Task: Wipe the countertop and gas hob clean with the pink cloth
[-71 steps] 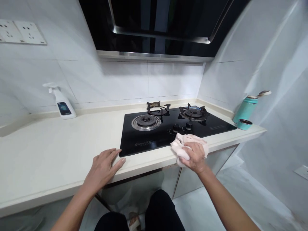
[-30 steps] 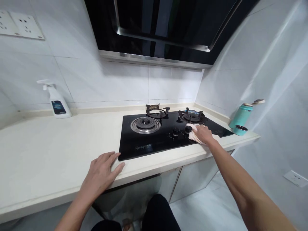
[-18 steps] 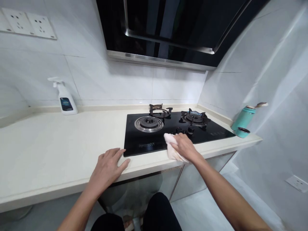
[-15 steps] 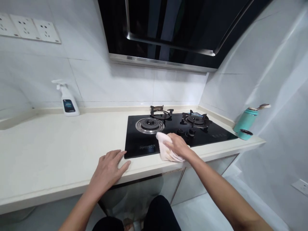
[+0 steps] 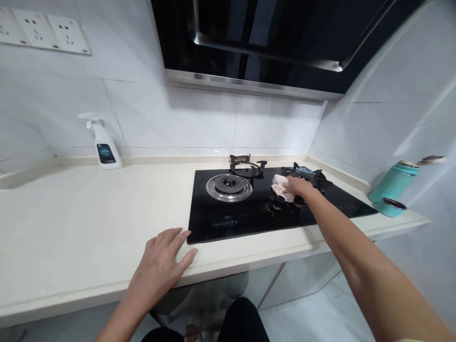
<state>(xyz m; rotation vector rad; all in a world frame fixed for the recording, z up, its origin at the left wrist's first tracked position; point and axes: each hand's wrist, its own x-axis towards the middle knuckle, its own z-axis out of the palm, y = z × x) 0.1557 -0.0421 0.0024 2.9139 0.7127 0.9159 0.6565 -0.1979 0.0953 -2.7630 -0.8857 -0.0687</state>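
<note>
My right hand presses a pale pink cloth onto the black glass gas hob, between the two burners and just behind the knobs. Its fingers are closed over the cloth. My left hand lies flat with fingers spread on the cream countertop, touching the hob's front left corner. The left burner has its pan support lifted off and set behind it. The right burner's grate is partly hidden by my hand.
A white spray bottle stands against the tiled wall at the back left. A teal flask and its cap sit at the counter's right end. A black range hood hangs above. Wall sockets are at upper left.
My right hand has swept the cloth from the hob's front edge back and rightward to the area between the burners. The left hand stays put; the view has shifted a little.
</note>
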